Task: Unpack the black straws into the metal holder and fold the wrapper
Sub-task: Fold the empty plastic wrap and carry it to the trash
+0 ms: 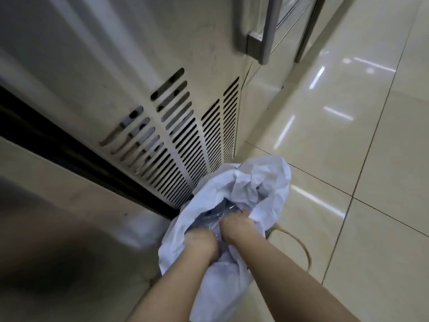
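Both hands down inside a white plastic bag (255, 182) over the tile floor (348, 135).

Left hand (199, 242) and right hand (234, 226) are clenched on a dark bundle in clear wrapper (209, 217), probably the black straws, too blurry to be sure. Vented metal cabinet (185, 135) sits just beside the bag.

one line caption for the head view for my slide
Both hands, left hand and right hand, reach into a white plastic bag beside a vented metal panel.

A commercial kitchen or food-service back area is suggested.
A stainless steel cabinet (139, 73) with slotted ventilation louvres (185, 140) and a long bar handle (267, 29) is seen above glossy cream floor tiles (348, 135).
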`<state>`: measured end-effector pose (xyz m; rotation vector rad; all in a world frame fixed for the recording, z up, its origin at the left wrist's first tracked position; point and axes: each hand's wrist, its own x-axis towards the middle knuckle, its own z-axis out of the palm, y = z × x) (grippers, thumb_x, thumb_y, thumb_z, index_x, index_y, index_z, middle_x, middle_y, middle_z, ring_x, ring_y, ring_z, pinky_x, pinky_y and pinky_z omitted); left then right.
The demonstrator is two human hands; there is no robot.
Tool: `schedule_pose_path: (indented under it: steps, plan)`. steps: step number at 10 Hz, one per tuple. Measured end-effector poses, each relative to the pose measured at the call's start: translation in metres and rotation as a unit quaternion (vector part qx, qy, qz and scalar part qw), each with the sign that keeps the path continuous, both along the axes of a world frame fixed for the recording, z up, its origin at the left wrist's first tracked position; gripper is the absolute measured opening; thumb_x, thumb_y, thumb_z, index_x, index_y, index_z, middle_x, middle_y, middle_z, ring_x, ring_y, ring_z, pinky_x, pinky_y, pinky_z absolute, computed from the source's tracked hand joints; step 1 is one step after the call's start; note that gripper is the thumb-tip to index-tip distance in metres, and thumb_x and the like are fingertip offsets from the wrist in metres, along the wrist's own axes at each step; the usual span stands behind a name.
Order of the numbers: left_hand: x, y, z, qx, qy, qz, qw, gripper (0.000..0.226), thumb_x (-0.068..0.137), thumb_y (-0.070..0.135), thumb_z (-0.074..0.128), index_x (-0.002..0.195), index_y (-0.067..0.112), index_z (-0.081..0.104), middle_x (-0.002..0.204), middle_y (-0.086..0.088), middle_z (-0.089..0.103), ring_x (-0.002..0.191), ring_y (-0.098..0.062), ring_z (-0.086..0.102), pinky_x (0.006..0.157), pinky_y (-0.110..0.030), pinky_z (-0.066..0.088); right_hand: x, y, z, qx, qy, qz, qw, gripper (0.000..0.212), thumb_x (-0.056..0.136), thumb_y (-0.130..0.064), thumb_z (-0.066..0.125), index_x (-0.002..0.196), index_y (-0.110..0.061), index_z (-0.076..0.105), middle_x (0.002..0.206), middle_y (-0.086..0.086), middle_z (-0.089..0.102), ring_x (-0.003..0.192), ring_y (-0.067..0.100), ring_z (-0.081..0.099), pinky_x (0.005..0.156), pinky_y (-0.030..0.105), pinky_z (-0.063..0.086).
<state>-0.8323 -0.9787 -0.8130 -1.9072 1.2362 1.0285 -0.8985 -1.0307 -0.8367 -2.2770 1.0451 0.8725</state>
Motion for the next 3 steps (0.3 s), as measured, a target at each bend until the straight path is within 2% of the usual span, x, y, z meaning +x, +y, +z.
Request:
schedule_pose_path:
  steps: [1, 2, 3]
  plan:
    - [0.0, 0.005, 0.053, -0.128, -0.022, 0.014, 0.991, 0.035, 0.086, 0.037, 0.053, 0.118, 0.022, 0.054, 0.125, -0.002, 0.057, 0.117, -0.022, 0.052, 0.094, -0.034, 0.039, 0.002, -0.007, 0.054, -0.032, -0.022, 0.012, 0.999, 0.033, 0.09, -0.02, 0.046, 0.121, -0.011, 0.054, 0.126, 0.011, 0.056, 0.117, 0.029, 0.05, 0.088, 0.035, 0.04]
    - [0.002, 0.015, 0.113, -0.175, 0.001, 0.031, 0.984, 0.038, 0.086, 0.033, 0.051, 0.123, 0.024, 0.048, 0.128, -0.002, 0.055, 0.118, -0.023, 0.05, 0.087, -0.033, 0.039, -0.004, -0.006, 0.117, -0.043, -0.036, 0.035, 0.998, 0.035, 0.092, -0.018, 0.042, 0.126, -0.01, 0.047, 0.126, 0.013, 0.055, 0.112, 0.031, 0.054, 0.075, 0.035, 0.037]
    - [0.002, 0.025, 0.189, -0.249, 0.016, 0.057, 0.967, 0.037, 0.087, 0.034, 0.045, 0.122, 0.021, 0.047, 0.123, -0.006, 0.059, 0.112, -0.028, 0.055, 0.082, -0.033, 0.042, -0.013, -0.01, 0.202, -0.067, -0.054, 0.041, 0.996, 0.037, 0.093, -0.02, 0.042, 0.129, -0.011, 0.043, 0.129, 0.014, 0.052, 0.116, 0.031, 0.052, 0.081, 0.037, 0.04]
